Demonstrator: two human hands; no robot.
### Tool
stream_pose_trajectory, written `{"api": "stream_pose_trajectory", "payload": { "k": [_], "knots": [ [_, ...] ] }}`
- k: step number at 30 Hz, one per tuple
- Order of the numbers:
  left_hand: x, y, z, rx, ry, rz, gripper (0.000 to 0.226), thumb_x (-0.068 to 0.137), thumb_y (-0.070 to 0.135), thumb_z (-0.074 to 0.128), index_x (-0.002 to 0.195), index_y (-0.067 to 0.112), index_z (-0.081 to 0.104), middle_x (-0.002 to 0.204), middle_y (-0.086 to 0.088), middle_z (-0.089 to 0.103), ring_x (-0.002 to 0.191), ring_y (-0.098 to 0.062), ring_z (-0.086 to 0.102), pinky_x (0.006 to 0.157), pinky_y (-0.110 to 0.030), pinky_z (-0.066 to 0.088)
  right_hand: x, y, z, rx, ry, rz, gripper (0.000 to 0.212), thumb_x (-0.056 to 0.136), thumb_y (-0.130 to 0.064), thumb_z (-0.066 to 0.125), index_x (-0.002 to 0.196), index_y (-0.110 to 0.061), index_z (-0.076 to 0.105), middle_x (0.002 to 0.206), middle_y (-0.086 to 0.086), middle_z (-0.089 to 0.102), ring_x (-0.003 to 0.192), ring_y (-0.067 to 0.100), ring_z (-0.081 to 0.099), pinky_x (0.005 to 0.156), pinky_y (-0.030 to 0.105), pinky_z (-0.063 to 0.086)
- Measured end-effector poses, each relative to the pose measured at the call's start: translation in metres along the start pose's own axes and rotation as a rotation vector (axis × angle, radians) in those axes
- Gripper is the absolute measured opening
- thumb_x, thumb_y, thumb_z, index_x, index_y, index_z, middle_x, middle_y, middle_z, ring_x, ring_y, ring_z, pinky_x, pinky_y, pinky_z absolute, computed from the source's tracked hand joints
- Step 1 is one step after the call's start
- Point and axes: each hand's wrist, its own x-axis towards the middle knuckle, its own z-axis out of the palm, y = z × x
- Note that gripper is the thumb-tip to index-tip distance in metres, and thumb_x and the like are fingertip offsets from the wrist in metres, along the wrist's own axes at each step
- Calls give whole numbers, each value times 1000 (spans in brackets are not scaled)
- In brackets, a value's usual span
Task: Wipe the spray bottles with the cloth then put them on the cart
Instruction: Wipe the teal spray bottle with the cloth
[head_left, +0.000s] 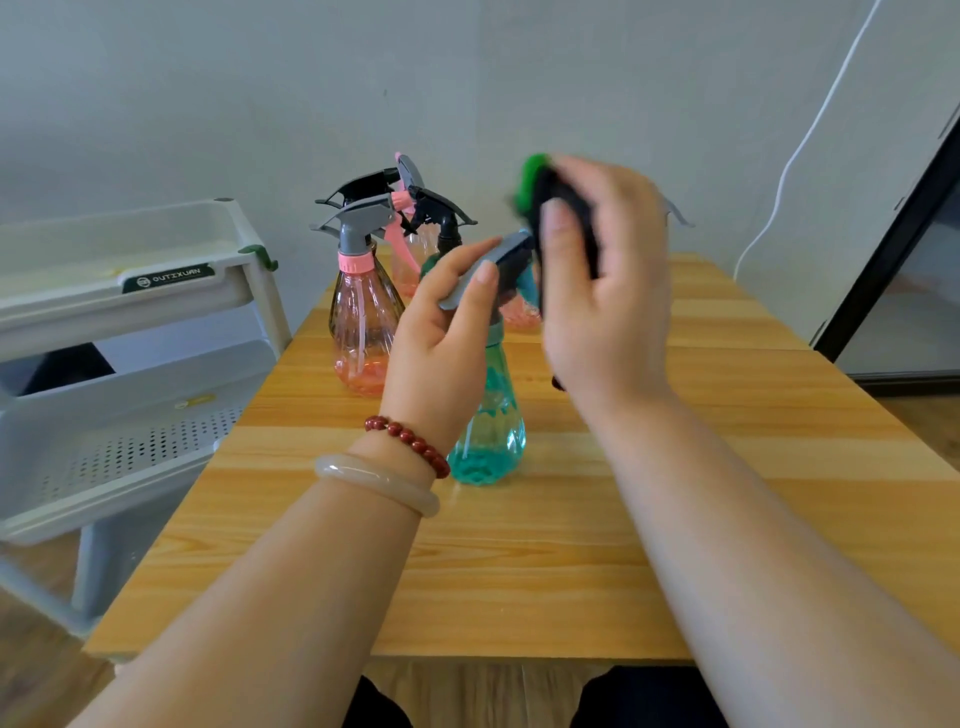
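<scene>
A teal spray bottle (491, 436) stands on the wooden table (571, 545) in front of me. My left hand (441, 338) grips its grey spray head from the left. My right hand (597, 291) holds a dark cloth with a green edge (550, 208) against the right side of that spray head; the hand is blurred. Behind stand several pink spray bottles: the nearest pink bottle (361, 322) has a grey head, and others behind it carry black heads. The white cart (130, 332) stands left of the table.
The cart has a top tray and a perforated lower shelf (140, 447). A white cable (800, 150) hangs on the wall at the right, beside a dark-framed panel (893, 249). Bare tabletop lies near me and to the right.
</scene>
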Motion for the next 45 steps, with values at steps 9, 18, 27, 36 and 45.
{"api": "stream_pose_trajectory", "payload": {
  "k": [9, 18, 27, 36, 45],
  "knots": [
    [-2, 3, 0, -51, 20, -52, 17, 102, 24, 50, 105, 36, 61, 102, 14, 71, 98, 2, 67, 83, -17, 53, -9, 6, 8, 53, -118, 564, 28, 104, -18, 40, 81, -24, 55, 58, -25, 54, 59, -13, 51, 57, 9, 33],
    [-3, 6, 1, -44, 33, -85, 15, 101, 27, 53, 113, 31, 61, 108, 15, 68, 91, 8, 65, 86, -12, 52, 6, -8, 12, 136, -216, 409, 14, 104, -25, 46, 98, -28, 58, 86, -25, 59, 81, -21, 52, 72, 3, 38],
    [-2, 7, -2, -66, 10, -110, 14, 101, 30, 52, 103, 40, 62, 97, 21, 69, 90, 11, 64, 75, -9, 48, 0, 15, 17, 179, 119, 909, 36, 103, -41, 41, 76, -23, 59, 77, 2, 62, 79, 22, 59, 77, 32, 50],
    [-1, 4, 1, -77, 43, -116, 16, 102, 26, 53, 109, 32, 65, 110, 12, 71, 104, 1, 65, 91, -19, 52, -15, -2, 15, 56, 73, 262, 35, 102, -14, 45, 133, -4, 56, 134, 0, 58, 127, -4, 45, 104, 5, 30],
    [0, 2, -3, -95, 27, -158, 15, 101, 31, 54, 98, 41, 65, 80, 19, 69, 77, 1, 60, 74, -17, 51, -65, 27, 4, -73, -253, 627, 22, 101, -9, 40, 110, -13, 61, 78, -13, 57, 71, -2, 55, 61, 18, 35]
  ]
}}
